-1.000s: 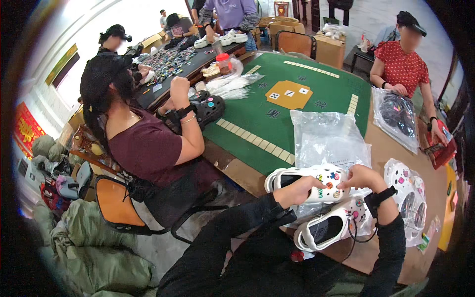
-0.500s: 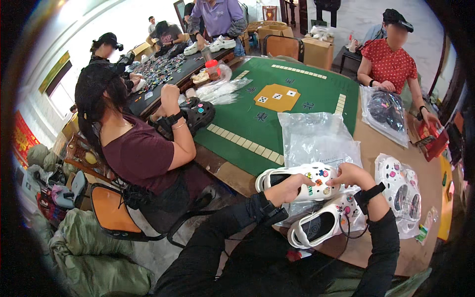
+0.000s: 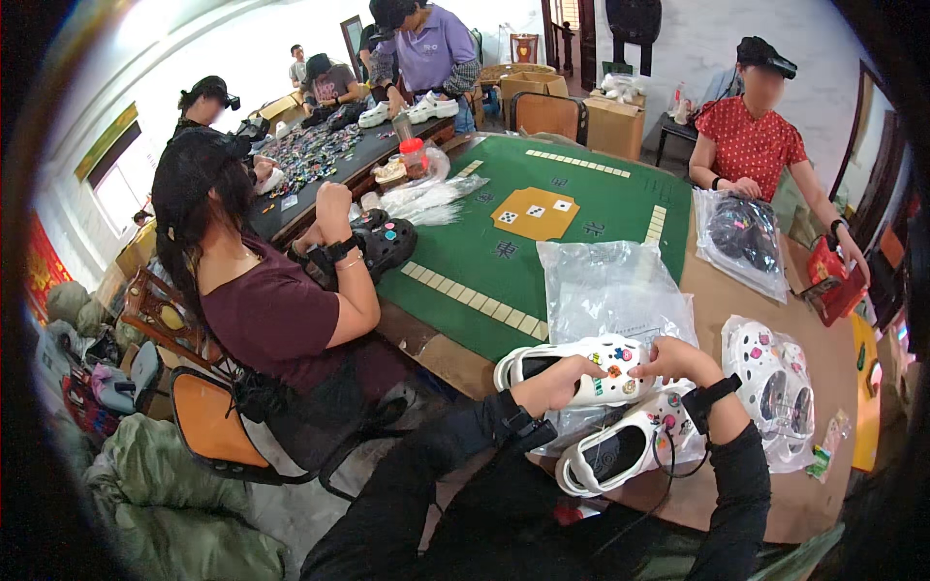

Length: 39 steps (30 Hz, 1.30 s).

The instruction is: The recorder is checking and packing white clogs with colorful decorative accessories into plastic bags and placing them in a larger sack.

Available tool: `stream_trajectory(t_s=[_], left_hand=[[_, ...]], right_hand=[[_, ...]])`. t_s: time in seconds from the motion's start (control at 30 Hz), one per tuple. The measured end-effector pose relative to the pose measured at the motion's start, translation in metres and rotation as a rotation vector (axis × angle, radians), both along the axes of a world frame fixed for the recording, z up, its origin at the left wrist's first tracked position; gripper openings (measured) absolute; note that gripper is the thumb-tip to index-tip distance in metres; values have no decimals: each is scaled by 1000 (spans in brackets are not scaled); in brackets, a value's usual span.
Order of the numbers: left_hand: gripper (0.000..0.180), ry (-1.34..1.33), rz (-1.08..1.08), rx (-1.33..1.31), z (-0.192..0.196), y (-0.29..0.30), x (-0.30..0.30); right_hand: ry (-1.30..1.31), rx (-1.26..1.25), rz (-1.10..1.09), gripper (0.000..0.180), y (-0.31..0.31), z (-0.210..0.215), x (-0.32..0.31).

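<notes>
Little is changing; the right hand (image 3: 673, 360) is still gripping the white clog (image 3: 628, 389) at the toe; the left hand (image 3: 557, 383) is touching its charms (image 3: 614, 371), hidden fingers I'm not telling; attention is staying here, over the bench (image 3: 809, 494), beyond clog 2 (image 3: 635, 429).

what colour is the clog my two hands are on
The clog is white, dotted with multicoloured charms; best seen in the head view.

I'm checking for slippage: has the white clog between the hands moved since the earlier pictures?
No, not visibly: the white clog keeps its place beside the near end of the tile row; the view shifted.
</notes>
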<state>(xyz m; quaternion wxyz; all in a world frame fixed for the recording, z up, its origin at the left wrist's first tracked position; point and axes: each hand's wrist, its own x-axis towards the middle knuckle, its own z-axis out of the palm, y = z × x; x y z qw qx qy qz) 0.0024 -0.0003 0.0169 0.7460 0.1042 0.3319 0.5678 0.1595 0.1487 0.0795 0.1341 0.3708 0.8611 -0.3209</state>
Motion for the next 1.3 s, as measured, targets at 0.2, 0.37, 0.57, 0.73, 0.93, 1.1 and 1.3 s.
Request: stream_trajectory(t_s=[0.2, 0.37, 0.57, 0.73, 0.93, 1.1, 1.3], left_hand=[[36, -141, 15, 106, 4, -1, -7], [41, -270, 17, 185, 8, 0, -16], [38, -228, 19, 163, 21, -3, -9], [36, -168, 31, 127, 13, -2, -3], [39, -110, 17, 37, 17, -1, -5], [44, -78, 35, 58, 11, -1, -3], [41, 22, 44, 31, 14, 3, 0]], right_hand=[[104, 177, -10, 53, -1, -9, -1], [333, 35, -151, 57, -6, -8, -5], [337, -93, -196, 55, -10, 2, -3], [255, -186, -220, 54, -12, 5, 0], [281, -130, -199, 56, -12, -2, 1], [197, -104, -166, 59, -7, -7, -5], [150, 25, -117, 59, -9, -5, -10]])
